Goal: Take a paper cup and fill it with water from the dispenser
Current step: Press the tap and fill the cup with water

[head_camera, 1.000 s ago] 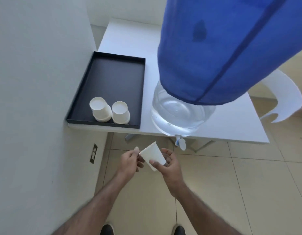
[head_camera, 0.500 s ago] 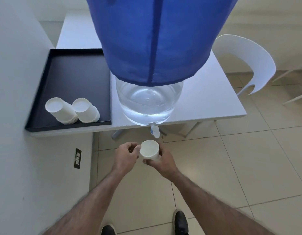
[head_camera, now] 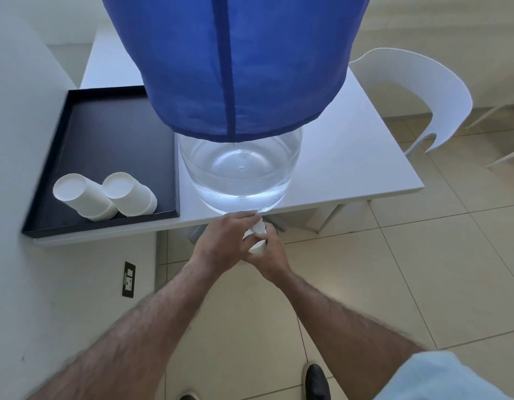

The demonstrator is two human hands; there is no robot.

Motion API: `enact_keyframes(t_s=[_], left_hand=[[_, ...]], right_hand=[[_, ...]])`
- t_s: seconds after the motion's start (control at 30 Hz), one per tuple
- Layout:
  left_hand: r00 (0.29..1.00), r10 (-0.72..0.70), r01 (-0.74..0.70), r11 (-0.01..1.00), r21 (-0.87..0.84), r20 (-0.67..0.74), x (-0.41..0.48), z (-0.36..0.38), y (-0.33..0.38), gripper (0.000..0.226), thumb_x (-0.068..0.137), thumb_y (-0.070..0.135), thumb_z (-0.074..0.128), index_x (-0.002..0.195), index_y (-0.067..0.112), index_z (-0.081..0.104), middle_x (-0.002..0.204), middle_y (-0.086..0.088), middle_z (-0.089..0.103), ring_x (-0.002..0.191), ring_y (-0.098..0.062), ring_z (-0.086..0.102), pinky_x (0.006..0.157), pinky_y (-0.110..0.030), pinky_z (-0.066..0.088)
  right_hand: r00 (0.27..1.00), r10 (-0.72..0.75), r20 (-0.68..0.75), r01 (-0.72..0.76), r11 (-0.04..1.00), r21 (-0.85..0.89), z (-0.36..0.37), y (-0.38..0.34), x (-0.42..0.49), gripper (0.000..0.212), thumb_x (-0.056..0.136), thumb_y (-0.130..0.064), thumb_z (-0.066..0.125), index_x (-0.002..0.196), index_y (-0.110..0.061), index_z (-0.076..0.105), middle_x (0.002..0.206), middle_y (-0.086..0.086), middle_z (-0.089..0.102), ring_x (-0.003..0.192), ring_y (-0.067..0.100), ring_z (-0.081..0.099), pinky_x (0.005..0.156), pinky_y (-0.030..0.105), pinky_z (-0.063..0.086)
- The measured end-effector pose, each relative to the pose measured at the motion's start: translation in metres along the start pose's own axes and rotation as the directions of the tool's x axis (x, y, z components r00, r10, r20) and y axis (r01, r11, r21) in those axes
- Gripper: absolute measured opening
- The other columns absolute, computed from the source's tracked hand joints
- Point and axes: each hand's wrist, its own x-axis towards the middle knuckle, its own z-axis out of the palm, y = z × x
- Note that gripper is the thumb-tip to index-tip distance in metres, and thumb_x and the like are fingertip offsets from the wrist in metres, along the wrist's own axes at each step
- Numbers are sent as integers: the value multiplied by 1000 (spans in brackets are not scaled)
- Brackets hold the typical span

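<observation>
The water dispenser (head_camera: pixel 241 174) is a clear bottle under a blue cloth cover, standing at the front edge of the white table (head_camera: pixel 365 168). Its tap sits at the table edge and is mostly hidden by my left hand (head_camera: pixel 224 241), whose fingers rest on it. Just below the tap is the white paper cup (head_camera: pixel 256 248), held from the right side by my right hand (head_camera: pixel 274 255). Only part of the cup shows between the two hands. I cannot see whether water is flowing.
A black tray (head_camera: pixel 105 134) on the table's left holds two stacks of upturned paper cups (head_camera: pixel 85 197). A white chair (head_camera: pixel 423 90) stands at the right. The wall on the left carries a power socket (head_camera: pixel 128 280). My shoes (head_camera: pixel 316 382) are on the tiled floor.
Both hands have risen to the table edge. My left hand has left the cup and gone onto the tap. The cup now sits under the tap in my right hand.
</observation>
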Motion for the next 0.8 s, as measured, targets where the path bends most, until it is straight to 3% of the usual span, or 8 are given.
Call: enact_keyframes(t_s=[0.2,0.3,0.43,0.67,0.8], left_hand=[[996,-31,35,998,-45,89,14,-4,-4,27,97,27,47,89,12,68,91,1,71,86,-23,63,74,-35,48],[998,-48,50,997,-56,39,16,-5,-2,26,97,24,48,94,13,71,93,1,73,87,-20,64,72,-30,46],[999,-23,19,995,-102,-39,14,-5,2,20,94,18,53,99,14,72,94,2,75,86,-18,66,76,-37,53],[995,-103,100,985,-139,-14,16,-11,8,20,92,17,58,101,17,75,99,5,77,94,-12,67,82,-29,51],[987,-154,160,974,-162,48,19,-17,9,19,90,18,60,101,20,76,100,7,77,94,-10,67,85,-27,51]], right_hand=[[999,-1,-38,3,999,43,-1,1,3,65,59,-19,81,118,-28,55,112,-5,66,99,6,62,81,28,53],[999,-14,-30,16,998,58,-3,-3,3,65,59,-17,79,118,-30,54,108,-6,68,97,10,64,81,32,55],[1000,-21,-20,22,999,47,-5,-5,3,68,57,-24,76,120,-33,51,107,-10,68,99,10,64,82,35,56],[999,-21,-36,23,997,76,-6,-6,0,66,58,-17,79,115,-38,52,105,-13,67,97,10,65,83,40,57],[999,-18,-35,21,994,104,-9,-8,-2,66,55,-18,75,113,-38,52,104,-11,67,98,14,64,79,36,56]])
